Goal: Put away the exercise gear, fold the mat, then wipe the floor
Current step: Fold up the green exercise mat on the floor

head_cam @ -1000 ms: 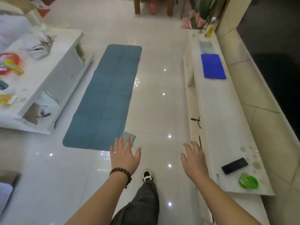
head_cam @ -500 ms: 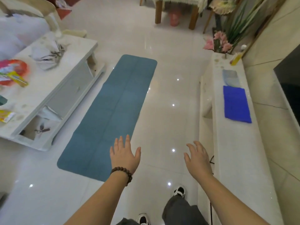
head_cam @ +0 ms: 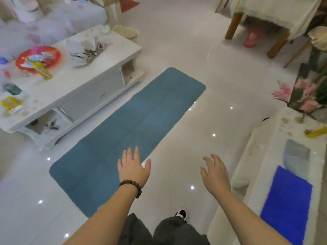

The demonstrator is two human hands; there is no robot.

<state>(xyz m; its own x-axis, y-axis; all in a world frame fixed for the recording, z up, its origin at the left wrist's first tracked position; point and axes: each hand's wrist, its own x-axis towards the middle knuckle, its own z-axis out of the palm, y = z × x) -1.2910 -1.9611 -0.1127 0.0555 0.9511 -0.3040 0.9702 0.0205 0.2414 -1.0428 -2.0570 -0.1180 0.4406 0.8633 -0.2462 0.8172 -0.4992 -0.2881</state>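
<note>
One blue mat (head_cam: 127,135) lies flat and unfolded on the floor (head_cam: 203,71) ahead of me. My left hand (head_cam: 133,169) and right hand (head_cam: 215,174) both hover spread, holding nothing. Two cloths (head_cam: 286,206) lie on the right surface (head_cam: 269,138).

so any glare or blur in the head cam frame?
Head view: bright pinpoint light reflections dot the glossy white tiled floor; the cluttered white coffee table at left is smeared by blur; the teal rectangular exercise mat and both hands stay fairly sharp.
</note>
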